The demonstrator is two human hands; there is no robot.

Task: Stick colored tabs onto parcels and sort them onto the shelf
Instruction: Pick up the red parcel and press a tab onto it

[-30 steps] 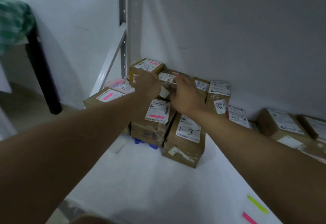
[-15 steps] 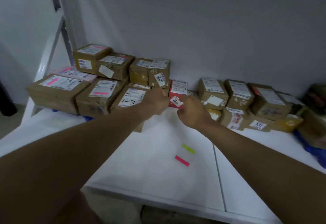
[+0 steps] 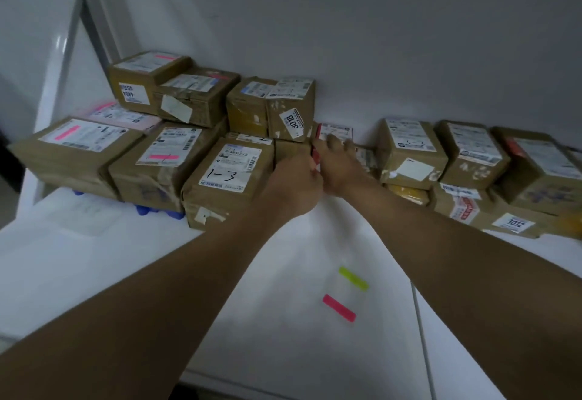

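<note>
A small red parcel [image 3: 334,131] with a white label stands against the back wall, between the brown box marked 3018 [image 3: 291,113] and the right-hand boxes. My left hand [image 3: 294,180] grips its left front edge with curled fingers. My right hand [image 3: 341,165] holds it from the right, fingers reaching over its top. Both hands hide most of the parcel. A yellow-green tab [image 3: 353,278] and a pink tab [image 3: 339,307] lie loose on the white shelf board [image 3: 126,273] in front. Several boxes in the left stack carry pink tabs, such as one [image 3: 159,157].
Brown parcels line the wall: a two-layer stack at the left with the box marked 1-3 [image 3: 226,176] in front, and a lower group at the right including the one marked 3012 [image 3: 513,223]. A white shelf upright [image 3: 63,62] rises at the far left.
My view swung right from the left stack. Both hands left the upper boxes there, moved right and down, and now hold the small red parcel close to the wall.
</note>
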